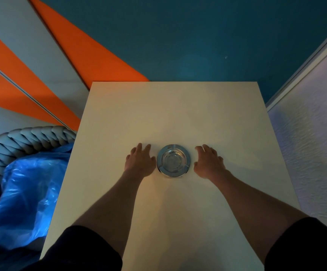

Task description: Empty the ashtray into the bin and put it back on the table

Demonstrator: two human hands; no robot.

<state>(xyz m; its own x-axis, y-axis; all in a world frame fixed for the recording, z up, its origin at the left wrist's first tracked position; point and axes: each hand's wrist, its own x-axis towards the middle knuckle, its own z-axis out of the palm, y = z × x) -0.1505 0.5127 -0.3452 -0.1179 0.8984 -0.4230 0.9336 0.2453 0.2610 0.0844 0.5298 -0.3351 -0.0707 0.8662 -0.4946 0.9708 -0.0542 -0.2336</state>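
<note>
Open hands (140, 160) (207, 162) flanking unmarked steel ashtray (173, 160)

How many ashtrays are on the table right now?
1. The ashtray sits on the table, between the left hand and right hand. Nothing looks hidden.

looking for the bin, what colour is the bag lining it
Blue: a translucent blue plastic bag lines the grey woven bin, seen in the head view.
</note>
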